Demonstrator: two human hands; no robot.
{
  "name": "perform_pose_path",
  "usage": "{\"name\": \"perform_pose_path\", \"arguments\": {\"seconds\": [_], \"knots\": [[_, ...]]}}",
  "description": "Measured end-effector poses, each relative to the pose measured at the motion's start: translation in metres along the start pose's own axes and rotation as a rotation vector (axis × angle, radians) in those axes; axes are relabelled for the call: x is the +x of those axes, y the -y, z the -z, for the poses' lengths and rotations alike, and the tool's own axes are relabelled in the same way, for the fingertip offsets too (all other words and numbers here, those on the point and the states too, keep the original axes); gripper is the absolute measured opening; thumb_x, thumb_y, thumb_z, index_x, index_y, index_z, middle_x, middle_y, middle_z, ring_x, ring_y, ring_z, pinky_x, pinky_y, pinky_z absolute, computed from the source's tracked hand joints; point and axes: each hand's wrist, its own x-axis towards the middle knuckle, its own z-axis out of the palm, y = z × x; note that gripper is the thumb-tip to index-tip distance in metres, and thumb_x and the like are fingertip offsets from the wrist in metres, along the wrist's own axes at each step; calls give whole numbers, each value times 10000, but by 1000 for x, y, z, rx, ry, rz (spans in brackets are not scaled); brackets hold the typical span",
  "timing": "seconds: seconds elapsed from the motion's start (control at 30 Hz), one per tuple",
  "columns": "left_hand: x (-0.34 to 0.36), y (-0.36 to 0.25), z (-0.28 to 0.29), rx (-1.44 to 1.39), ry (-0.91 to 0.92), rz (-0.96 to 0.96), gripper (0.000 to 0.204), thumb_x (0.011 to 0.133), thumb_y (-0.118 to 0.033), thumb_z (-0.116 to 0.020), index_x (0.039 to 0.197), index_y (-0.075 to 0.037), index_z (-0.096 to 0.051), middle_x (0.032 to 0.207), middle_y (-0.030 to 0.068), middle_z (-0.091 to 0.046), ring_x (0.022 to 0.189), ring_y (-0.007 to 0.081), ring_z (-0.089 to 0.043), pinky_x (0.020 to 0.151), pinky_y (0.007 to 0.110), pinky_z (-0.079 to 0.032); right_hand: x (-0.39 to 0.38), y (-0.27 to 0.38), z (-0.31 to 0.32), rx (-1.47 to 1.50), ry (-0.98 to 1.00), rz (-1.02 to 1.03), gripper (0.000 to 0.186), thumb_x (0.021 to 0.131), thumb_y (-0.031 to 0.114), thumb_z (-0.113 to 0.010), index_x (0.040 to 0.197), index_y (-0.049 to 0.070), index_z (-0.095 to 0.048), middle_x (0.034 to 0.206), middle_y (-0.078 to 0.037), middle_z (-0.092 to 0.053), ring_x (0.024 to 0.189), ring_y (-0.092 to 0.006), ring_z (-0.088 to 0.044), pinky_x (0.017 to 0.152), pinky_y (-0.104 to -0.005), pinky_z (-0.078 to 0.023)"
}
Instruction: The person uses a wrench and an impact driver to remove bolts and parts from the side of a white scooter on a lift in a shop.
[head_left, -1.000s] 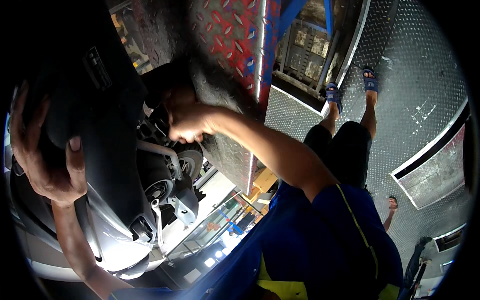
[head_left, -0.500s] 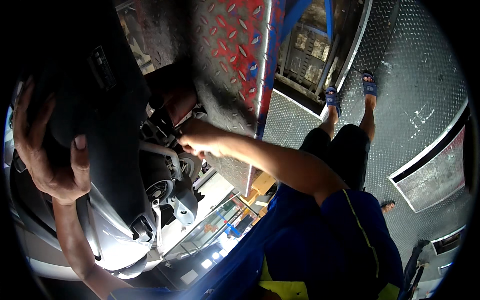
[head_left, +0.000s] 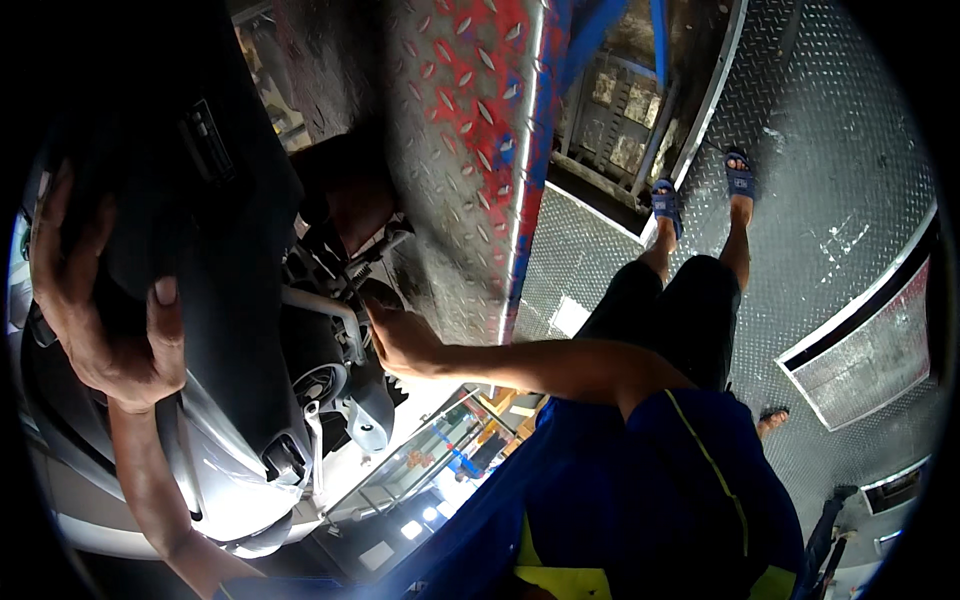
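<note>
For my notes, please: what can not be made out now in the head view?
Head view:
What the right hand holds, if anything: its own back and shadow hide this.
Palm of the left hand: hidden behind the hand's back.
Top-left end of the motorbike: lost in darkness.
Print on the label: too small.
Another person's foot: the shirt hides most of its leg.

A narrow gap lets the right hand (head_left: 408,343) in from the person's side, with a bent silver bar (head_left: 330,303) just beside it, dark bodywork (head_left: 235,370) farther left and a tread-patterned metal platform (head_left: 455,190) at upper right.
</note>
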Motion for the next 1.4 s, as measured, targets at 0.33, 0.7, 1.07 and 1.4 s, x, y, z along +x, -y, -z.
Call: {"name": "perform_pose_path", "arguments": {"seconds": [0.33, 0.7, 1.07, 1.4], "knots": [[-12, 4, 2, -6, 23, 15, 535, 848, -169, -645, 1324, 68, -586, 1423, 280, -520, 1344, 464, -509, 1143, 566, -405, 97, 33, 125, 765, 533, -451, 204, 830, 32, -635, 703, 81, -482, 581, -22, -469, 446, -88, -377, 373, -264, -270], [-4, -3, 0, -1, 7, 26, 525, 850, -164, -649, 1318, 68, -594, 1430, 276, -510, 1353, 469, -500, 1144, 570, -398, 5, -7, 13, -176, -22, 11, 596, 900, 33, -537, 1476, -55, -410, 783, -206, -677, 643, -334, -686, 564, -466, -551], [-2, -4, 5, 61, 47, 18, 511, 879, -182, -630, 1331, 50, -578, 1438, 280, -497, 1364, 471, -485, 1145, 585, -398, 110, 33, 128, 695, 579, -421, 173, 811, -10, -582, 712, 82, -474, 552, 1, -425, 445, -84, -358, 380, -268, -286], [5, -6, 5, 75, 59, 13, 509, 940, -215, -611, 1384, 21, -531, 1481, 273, -461, 1406, 450, -436, 1173, 577, -381, 10, -10, 2, -51, 23, -15, 697, 905, 12, -499, 1569, 10, -285, 923, -269, -664, 784, -397, -678, 706, -496, -569]]}}
